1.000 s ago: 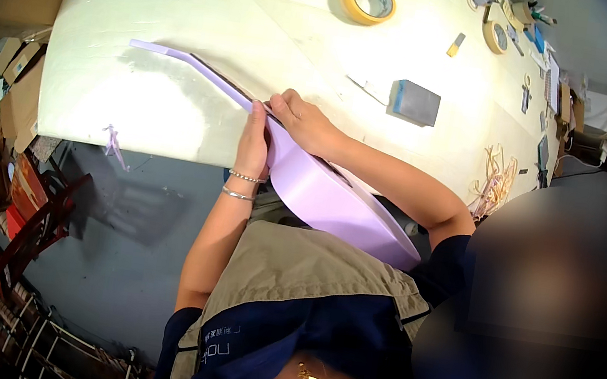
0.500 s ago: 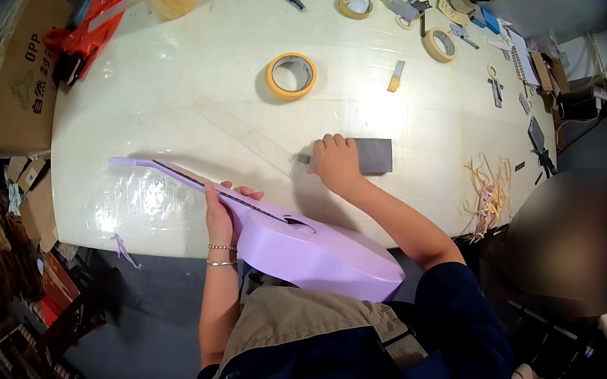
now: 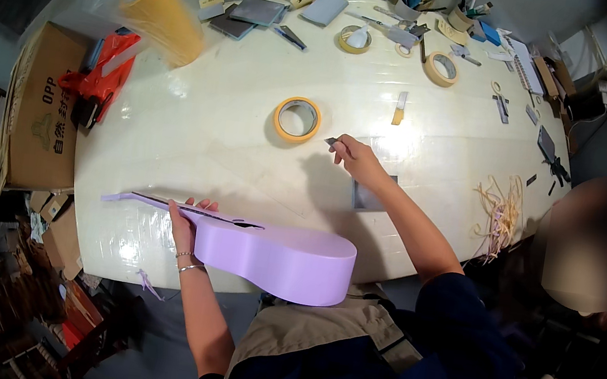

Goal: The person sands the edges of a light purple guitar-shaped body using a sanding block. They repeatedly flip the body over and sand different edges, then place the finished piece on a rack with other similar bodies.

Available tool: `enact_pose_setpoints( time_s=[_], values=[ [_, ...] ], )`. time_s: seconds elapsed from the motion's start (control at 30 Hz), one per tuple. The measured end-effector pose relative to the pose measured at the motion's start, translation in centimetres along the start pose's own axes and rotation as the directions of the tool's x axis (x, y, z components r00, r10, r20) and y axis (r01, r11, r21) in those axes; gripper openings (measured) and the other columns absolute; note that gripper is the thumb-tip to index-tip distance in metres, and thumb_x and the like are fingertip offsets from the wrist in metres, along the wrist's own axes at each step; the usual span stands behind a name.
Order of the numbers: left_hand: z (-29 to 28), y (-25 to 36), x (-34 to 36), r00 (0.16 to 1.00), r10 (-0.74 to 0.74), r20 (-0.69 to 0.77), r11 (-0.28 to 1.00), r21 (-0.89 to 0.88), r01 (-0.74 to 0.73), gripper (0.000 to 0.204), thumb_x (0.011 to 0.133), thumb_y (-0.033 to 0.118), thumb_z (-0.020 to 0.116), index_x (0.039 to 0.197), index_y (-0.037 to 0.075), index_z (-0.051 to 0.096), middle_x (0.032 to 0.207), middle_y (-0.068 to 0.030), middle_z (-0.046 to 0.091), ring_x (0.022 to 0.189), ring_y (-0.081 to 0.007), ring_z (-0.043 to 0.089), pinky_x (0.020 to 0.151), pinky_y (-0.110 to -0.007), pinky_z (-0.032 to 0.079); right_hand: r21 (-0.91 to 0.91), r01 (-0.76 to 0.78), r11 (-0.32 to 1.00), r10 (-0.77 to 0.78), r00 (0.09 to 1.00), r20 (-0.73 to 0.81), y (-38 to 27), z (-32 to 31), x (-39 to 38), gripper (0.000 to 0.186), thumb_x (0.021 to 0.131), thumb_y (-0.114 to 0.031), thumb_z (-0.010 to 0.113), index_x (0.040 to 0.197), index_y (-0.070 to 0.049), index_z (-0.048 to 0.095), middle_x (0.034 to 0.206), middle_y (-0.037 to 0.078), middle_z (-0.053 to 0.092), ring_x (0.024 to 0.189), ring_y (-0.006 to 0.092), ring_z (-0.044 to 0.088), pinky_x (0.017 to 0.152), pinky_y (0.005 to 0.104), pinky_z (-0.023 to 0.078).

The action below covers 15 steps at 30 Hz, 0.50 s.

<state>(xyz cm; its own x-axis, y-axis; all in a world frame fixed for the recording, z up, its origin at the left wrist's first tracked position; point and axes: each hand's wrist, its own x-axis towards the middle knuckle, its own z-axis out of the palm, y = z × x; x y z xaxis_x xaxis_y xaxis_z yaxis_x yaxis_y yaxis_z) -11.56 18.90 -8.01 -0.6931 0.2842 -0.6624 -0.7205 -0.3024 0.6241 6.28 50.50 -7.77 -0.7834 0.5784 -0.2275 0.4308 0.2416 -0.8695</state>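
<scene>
A light purple ukulele (image 3: 275,255) lies on its side across the near edge of the table, against my lap, its neck pointing left. My left hand (image 3: 186,223) is closed around the neck near the body, thumb on the near side and fingertips showing beyond. Over the table my right hand (image 3: 354,158) pinches a small dark grey flat piece (image 3: 331,141), too small to name surely. Just past its tip stands a roll of orange-yellow tape (image 3: 297,120). A dark grey rectangular pad (image 3: 368,196) lies on the table, partly covered by my right forearm.
A carton (image 3: 47,107) and red plastic bag (image 3: 107,65) stand at the left, near a wrapped yellow roll (image 3: 163,18). Grey sheets (image 3: 259,10), tape rolls and tools line the far edge. Stringy scraps (image 3: 501,209) lie at the right, near another person (image 3: 590,245).
My right hand has lifted off the grey pad and moved away from me, carrying the small dark piece. The ukulele and my left hand have shifted left, and the ukulele has tipped so more side shows.
</scene>
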Motion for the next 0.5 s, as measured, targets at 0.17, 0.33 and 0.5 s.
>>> enact_pose_setpoints(
  time_s=[0.17, 0.33, 0.5],
  values=[
    [-0.4, -0.4, -0.6, 0.999, 0.044, 0.02, 0.978, 0.201, -0.047, 0.053, 0.089, 0.046, 0.052, 0.119, 0.004, 0.038, 0.106, -0.0213, 0.057, 0.097, -0.0334, 0.06, 0.083, -0.042, 0.049, -0.07, -0.145, 0.987, 0.14, 0.987, -0.072, -0.2, -1.8, 1.6, 0.047, 0.093, -0.043, 0.043, 0.072, -0.005, 0.063, 0.059, 0.007, 0.058, 0.057, 0.0213, 0.056, 0.056, 0.0332, 0.044],
    [-0.8, -1.0, -1.2, 0.996, 0.075, 0.058, 0.968, 0.235, -0.086, 0.059, 0.087, 0.04, 0.058, 0.128, 0.005, 0.034, 0.113, -0.0196, 0.054, 0.104, -0.0321, 0.056, 0.086, -0.045, 0.047, -0.339, -0.222, 0.914, 0.191, 0.974, -0.122, 0.6, -2.8, 2.0, 0.054, 0.083, -0.057, 0.051, 0.07, -0.007, 0.066, 0.065, 0.009, 0.062, 0.063, 0.0255, 0.06, 0.057, 0.038, 0.046],
    [-1.3, -1.4, -0.7, 0.998, 0.067, 0.002, 0.985, 0.162, -0.067, 0.059, 0.088, 0.04, 0.057, 0.135, 0.014, 0.033, 0.12, -0.0109, 0.048, 0.109, -0.0298, 0.049, 0.094, -0.045, 0.041, -0.34, -0.27, 0.901, 0.205, 0.955, -0.215, 2.5, -4.4, 1.1, 0.056, 0.074, -0.063, 0.058, 0.074, -0.008, 0.066, 0.07, 0.008, 0.064, 0.068, 0.0262, 0.063, 0.061, 0.0367, 0.049]
  ],
)
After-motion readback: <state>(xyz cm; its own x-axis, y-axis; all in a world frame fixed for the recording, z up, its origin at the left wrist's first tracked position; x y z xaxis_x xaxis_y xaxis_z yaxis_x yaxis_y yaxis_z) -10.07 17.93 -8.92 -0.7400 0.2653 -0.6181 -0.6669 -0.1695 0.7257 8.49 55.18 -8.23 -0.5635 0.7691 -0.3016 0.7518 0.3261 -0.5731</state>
